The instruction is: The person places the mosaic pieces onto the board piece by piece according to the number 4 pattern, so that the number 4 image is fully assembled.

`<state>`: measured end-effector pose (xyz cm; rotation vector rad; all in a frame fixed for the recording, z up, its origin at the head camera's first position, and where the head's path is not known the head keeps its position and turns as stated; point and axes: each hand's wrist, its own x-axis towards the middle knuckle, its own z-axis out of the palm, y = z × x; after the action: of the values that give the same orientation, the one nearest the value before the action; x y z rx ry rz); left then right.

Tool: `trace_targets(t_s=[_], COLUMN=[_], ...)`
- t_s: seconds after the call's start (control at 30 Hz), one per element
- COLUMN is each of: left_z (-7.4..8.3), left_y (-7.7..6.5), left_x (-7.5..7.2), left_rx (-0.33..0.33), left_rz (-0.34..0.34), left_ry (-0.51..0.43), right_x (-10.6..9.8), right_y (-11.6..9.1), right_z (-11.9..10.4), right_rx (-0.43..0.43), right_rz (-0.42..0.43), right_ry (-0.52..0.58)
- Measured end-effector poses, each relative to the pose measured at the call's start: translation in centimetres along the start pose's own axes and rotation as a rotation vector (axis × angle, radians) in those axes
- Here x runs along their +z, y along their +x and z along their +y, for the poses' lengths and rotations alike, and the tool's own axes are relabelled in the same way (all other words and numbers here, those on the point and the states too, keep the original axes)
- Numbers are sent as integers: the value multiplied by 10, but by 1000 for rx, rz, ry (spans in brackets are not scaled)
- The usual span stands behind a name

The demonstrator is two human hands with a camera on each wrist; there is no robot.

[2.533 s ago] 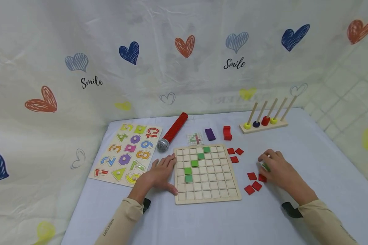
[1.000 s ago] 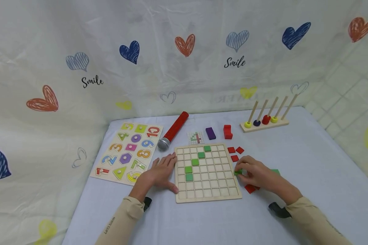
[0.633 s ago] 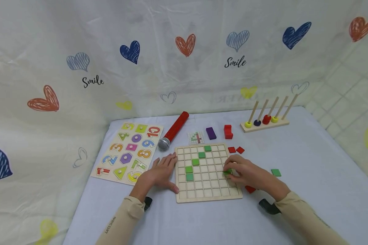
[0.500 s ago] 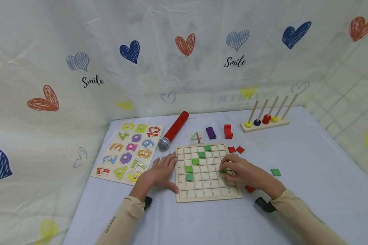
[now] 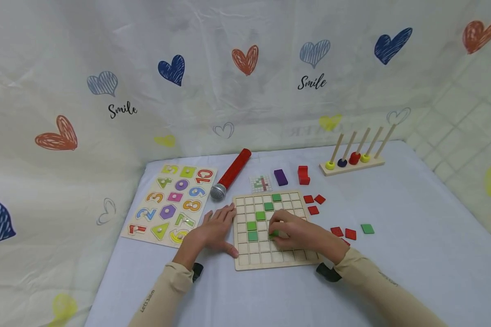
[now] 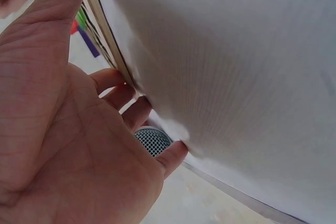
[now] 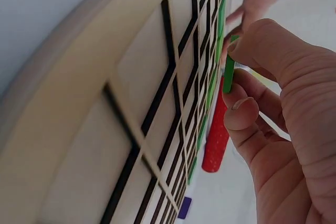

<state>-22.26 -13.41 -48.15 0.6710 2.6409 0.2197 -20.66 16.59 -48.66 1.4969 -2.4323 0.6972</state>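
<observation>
My right hand point(image 5: 296, 232) is over the middle of the wooden grid board point(image 5: 254, 260), pinching a small green square tile point(image 5: 274, 233). In the right wrist view, thumb and fingers grip that green tile point(image 7: 229, 72) on edge, held just off the board. My left hand point(image 5: 214, 230) lies with fingers spread against the board's left edge, fingertips and thumb touching it. Several green tiles point(image 5: 260, 215) sit in grid squares in a stepped diagonal. The left wrist view shows the palm of my left hand point(image 6: 79, 129) and the board's edge point(image 6: 105, 27).
Red tiles point(image 5: 313, 210) and one green tile point(image 5: 367, 228) lie loose right of the board. Behind it are a pattern card point(image 5: 261, 184), purple block point(image 5: 281, 177), red blocks point(image 5: 304, 175) and red microphone point(image 5: 234, 170). A number puzzle point(image 5: 169, 204) lies left; a peg stand point(image 5: 352, 167) stands back right.
My right hand has carried the green tile leftward from beside the loose red tiles to over the board's middle. The loose tiles it covered show again. My left hand has stayed put.
</observation>
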Motion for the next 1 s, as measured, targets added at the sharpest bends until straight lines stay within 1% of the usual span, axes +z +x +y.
trace_targets(t_s=[0.07, 0.27, 0.37, 0.47, 0.6, 0.83, 1.0], left_z=[0, -1, -1, 0, 0, 1, 1], left_y=[0, 1, 1, 0, 0, 0, 0], left_x=[0, 1, 1, 1, 0, -1, -1], left_rx=[1, -2, -4, -5, -4, 2, -2], left_rz=[-3, 1, 1, 0, -1, -1, -9], left_ry=[-1, 4, 7, 4, 7, 7, 6], right_x=[2, 5, 8, 11, 14, 17, 19], right_y=[4, 13, 16, 17, 19, 20, 19], right_z=[-2, -7, -6, -4, -3, -3, -4], right_rx=[12, 93, 103, 97, 88, 79, 110], right_rz=[-17, -96, -132, -151, -140, -81, -98], right_ry=[10, 56, 79, 93, 90, 96, 98])
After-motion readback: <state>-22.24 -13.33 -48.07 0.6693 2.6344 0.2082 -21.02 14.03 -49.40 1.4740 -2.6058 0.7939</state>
